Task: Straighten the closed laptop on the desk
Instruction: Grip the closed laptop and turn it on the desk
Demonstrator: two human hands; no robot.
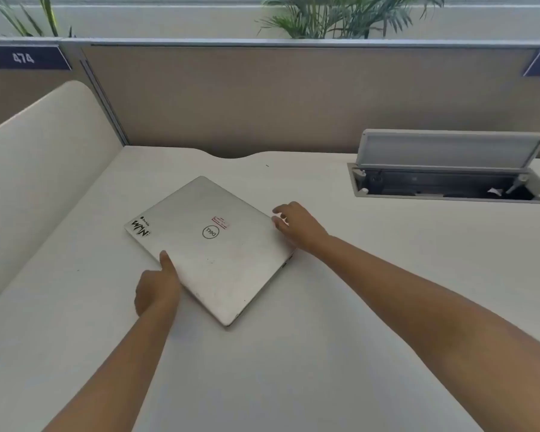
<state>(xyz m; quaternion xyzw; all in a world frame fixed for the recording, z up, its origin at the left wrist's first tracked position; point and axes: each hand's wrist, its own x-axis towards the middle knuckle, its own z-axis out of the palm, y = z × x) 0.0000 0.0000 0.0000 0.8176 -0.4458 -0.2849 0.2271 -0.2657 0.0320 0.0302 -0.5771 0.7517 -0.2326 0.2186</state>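
Observation:
A closed silver laptop (209, 244) with a round logo and stickers lies on the white desk (325, 338), turned at a clear angle to the desk's edges. My left hand (158, 286) grips its near-left edge, thumb resting on the lid. My right hand (296, 224) holds the far-right corner, fingers curled over the edge. Both forearms reach in from the bottom of the view.
An open cable box (449, 182) with a raised grey flap is set into the desk at the back right. A beige partition (293, 98) runs along the back, and a cream side panel (44, 151) rises on the left. Plants stand behind the partition.

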